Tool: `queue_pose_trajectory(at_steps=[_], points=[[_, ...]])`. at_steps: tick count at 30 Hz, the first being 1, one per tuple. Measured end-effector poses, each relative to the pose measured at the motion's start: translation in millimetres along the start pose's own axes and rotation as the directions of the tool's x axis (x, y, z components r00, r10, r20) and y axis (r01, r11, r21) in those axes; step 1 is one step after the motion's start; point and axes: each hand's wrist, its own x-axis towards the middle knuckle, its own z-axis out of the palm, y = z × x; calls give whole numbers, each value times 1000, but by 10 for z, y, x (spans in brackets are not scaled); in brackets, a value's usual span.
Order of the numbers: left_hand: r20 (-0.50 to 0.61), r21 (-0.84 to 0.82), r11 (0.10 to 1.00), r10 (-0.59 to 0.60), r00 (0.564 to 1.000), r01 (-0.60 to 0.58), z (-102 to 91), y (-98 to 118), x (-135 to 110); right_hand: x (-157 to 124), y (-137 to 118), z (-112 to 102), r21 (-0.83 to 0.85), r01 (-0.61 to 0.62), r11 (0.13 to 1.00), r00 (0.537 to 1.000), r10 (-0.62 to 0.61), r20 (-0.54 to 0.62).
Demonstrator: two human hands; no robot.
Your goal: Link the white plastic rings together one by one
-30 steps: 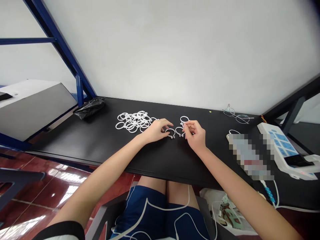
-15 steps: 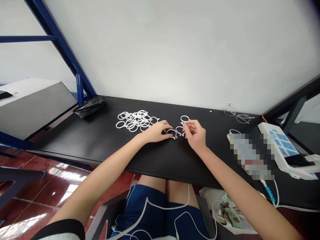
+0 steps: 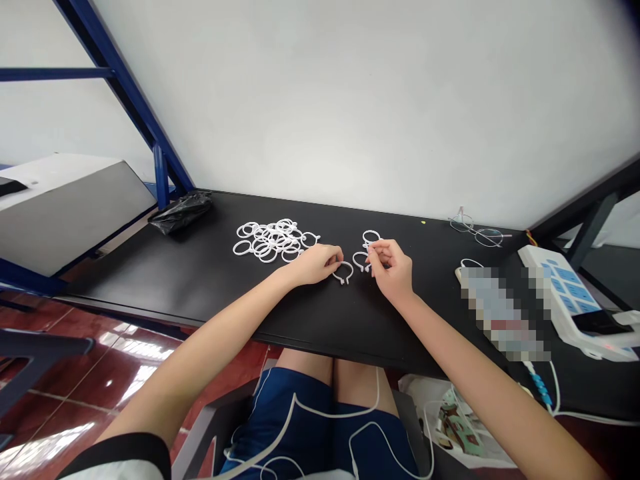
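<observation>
We sit at a long black worktop (image 3: 200, 280) that runs along a white wall. A grey cabinet (image 3: 65, 207) and a blue frame (image 3: 125, 93) stand off its left end. A white power strip (image 3: 570, 300) lies at the right end, and a crumpled black bag (image 3: 181, 212) sits in the far left corner. Left of the middle, towards the far edge, is a loose heap of rings (image 3: 273, 241), white and mostly closed. A pair of spectacles (image 3: 475, 230) rests by the far edge to the right.

Our two hands meet at the middle of the worktop. Our left hand (image 3: 313, 263) is curled, its fingertips pinching the far side of an open ring (image 3: 343, 272). That ring lies nearly flat on the worktop with its gap and two small nubs turned towards the near edge. Our right hand (image 3: 393, 267) is bunched, thumb and forefinger closed on the right end of a second open ring (image 3: 360, 260).

This second ring lies just beside the first, to its right and a little farther back. The two may touch, but we cannot tell. Each ring is thus on the inner side of the hand holding it, between the two hands. A single closed ring (image 3: 371, 236) lies just beyond the right fingertips, apart from the heap.
</observation>
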Motion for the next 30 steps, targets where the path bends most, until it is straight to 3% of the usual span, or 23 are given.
queue_pose_trajectory(at_steps=[5, 8, 12, 16, 24, 30], points=[[-55, -62, 997, 44, 998, -47, -10, -2, -18, -9, -33, -7, -61, 69, 996, 997, -66, 43], [-66, -78, 996, 47, 997, -52, -16, 11, -25, -14, -73, -15, -63, 156, 986, 979, -146, 143], [-90, -85, 996, -46, 995, 38, -28, 55, -25, -18, -97, -14, -25, 216, 976, 945, -202, 259], [-84, -202, 972, -135, 987, 116, -51, 116, -13, -19, -86, -2, -72, 283, 957, 931, -255, 260], [66, -567, 783, -264, 962, 254, -86, 72, 39, -11, -62, 13, -99, 335, 937, 929, -311, 198], [68, -719, 649, -290, 955, 249, -81, 1, 67, -8, -75, 0, -97, 280, 955, 944, -255, 210]])
